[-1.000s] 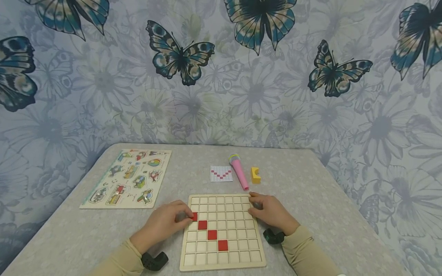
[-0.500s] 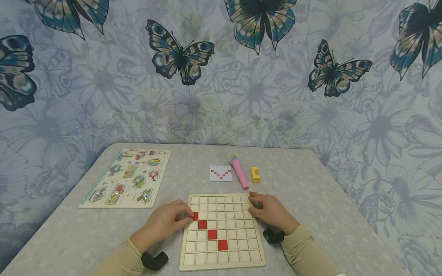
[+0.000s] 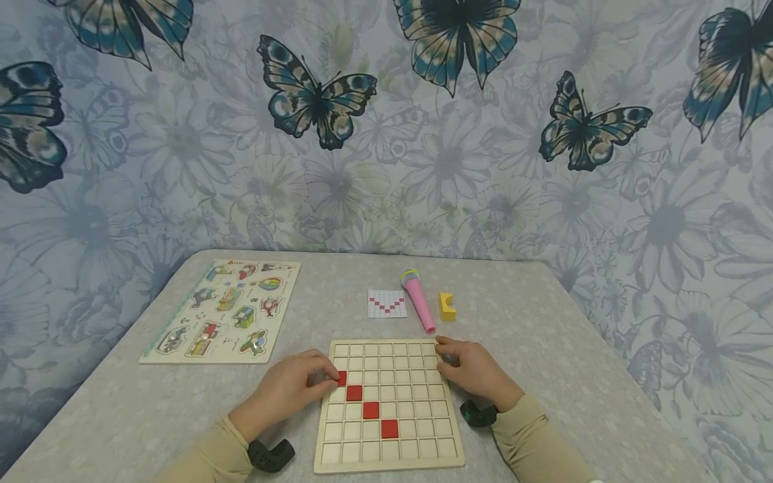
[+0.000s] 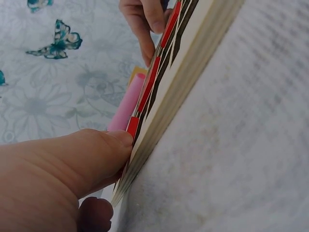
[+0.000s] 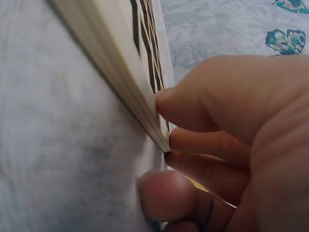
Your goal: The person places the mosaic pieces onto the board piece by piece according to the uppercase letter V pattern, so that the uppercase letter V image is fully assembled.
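A wooden grid board [image 3: 417, 464] lies flat on the table, with square red tiles [image 3: 371, 410] running in a diagonal down its left half. At the board's left edge my left hand [image 3: 292, 384] has its thumb and fingertips at the leftmost red tile [image 3: 342, 378], which they partly cover. In the left wrist view the thumb [image 4: 104, 152] touches that red tile [image 4: 132, 126]. My right hand [image 3: 477, 370] holds the board by its upper right edge. The right wrist view shows thumb and fingers at the board's corner; no tile is seen in this hand.
Behind the board lie a small card [image 3: 387, 304] with a red V pattern, a pink toy microphone [image 3: 419, 303] and a yellow notched block [image 3: 447, 307]. A picture puzzle board [image 3: 232, 318] lies at the left. A butterfly-patterned wall [image 3: 453, 168] stands behind the table.
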`<state>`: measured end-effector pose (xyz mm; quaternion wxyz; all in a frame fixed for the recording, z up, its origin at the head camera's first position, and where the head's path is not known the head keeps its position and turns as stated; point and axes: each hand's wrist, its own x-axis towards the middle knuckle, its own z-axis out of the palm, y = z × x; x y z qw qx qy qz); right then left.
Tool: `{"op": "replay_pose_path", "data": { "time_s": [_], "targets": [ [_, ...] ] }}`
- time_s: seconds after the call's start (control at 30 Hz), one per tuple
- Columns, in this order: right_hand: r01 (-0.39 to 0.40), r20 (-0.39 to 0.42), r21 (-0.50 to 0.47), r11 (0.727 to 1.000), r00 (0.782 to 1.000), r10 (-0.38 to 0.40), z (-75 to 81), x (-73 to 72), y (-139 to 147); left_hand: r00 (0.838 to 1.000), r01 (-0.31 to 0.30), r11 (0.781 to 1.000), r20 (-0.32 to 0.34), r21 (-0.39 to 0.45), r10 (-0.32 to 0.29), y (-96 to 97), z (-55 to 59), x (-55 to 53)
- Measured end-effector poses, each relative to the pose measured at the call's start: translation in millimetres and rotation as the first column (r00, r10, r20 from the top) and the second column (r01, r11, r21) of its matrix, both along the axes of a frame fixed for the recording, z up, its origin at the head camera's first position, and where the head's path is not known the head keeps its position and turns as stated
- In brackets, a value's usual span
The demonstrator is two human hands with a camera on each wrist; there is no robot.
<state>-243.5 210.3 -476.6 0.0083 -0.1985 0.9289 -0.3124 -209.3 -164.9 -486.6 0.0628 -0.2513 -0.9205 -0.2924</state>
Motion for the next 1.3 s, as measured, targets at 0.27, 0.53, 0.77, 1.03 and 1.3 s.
{"op": "replay_pose_path", "data": {
  "time_s": [0.27, 0.53, 0.77, 1.03, 1.3],
  "targets": [
    [0.001, -0.006, 0.011, 1.000, 1.000, -0.001, 0.2, -0.1, 0.1, 1.000, -0.009, 1.000, 0.000, 0.005, 0.009, 0.2, -0.7, -0.9],
    [0.016, 0.010, 0.009, 1.000, 1.000, -0.016, -1.7, -0.1, -0.5, 1.000, -0.002, 1.000, -0.014, 0.020, 0.002, 0.4, -0.4, -2.5],
    [0.002, -0.002, 0.005, 1.000, 1.000, -0.002, -2.1, -1.0, 0.2, 1.000, -0.029, 0.999, -0.007, 0.021, 0.029, 1.2, 0.6, -1.6],
    [-0.001, -0.010, -0.004, 1.000, 1.000, 0.001, -0.7, 0.0, 0.3, 1.000, -0.020, 0.999, -0.012, 0.030, 0.020, 1.0, 1.3, -1.0],
    [0.000, 0.000, 0.001, 1.000, 1.000, 0.000, -0.9, 0.1, -0.3, 1.000, -0.015, 1.000, -0.021, 0.027, 0.015, 0.6, 0.8, -0.2]
  ]
}}
